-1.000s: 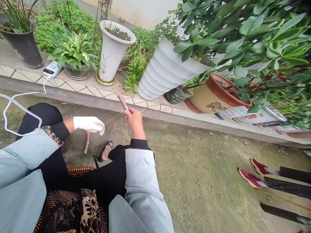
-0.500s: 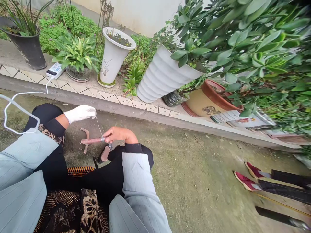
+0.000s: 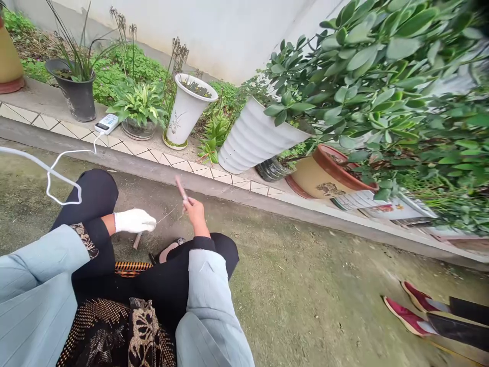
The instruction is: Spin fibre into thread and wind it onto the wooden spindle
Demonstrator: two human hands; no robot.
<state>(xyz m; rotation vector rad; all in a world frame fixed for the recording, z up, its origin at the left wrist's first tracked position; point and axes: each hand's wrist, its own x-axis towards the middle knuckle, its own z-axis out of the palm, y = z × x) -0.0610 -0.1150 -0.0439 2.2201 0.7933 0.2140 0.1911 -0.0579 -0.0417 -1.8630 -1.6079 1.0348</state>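
My left hand [image 3: 134, 220], in a white glove, is closed with its fingertips pinching a thin string [image 3: 166, 215]. The string runs taut up and to the right toward the stick in my other hand. My bare right hand [image 3: 196, 213] is wrapped around the lower end of a short brownish-pink stick [image 3: 180, 185], which points up and slightly left. Where the string meets the stick is mostly covered by my fingers. Under my gloved hand, part of a piece of wood [image 3: 137, 240] lies on the ground; the rest of it is hidden.
A tiled ledge [image 3: 151, 154] crosses in front, bearing several potted plants, among them a ribbed white planter [image 3: 260, 137]. A white power bank [image 3: 107, 124] sits there with a white cable [image 3: 71, 152] trailing toward me. Another person's red shoes [image 3: 407, 316] stand at the right.
My right hand has turned the stick from lying nearly level to pointing upward. My gloved left hand has moved down and slightly right, still holding the string. The view has shifted slightly.
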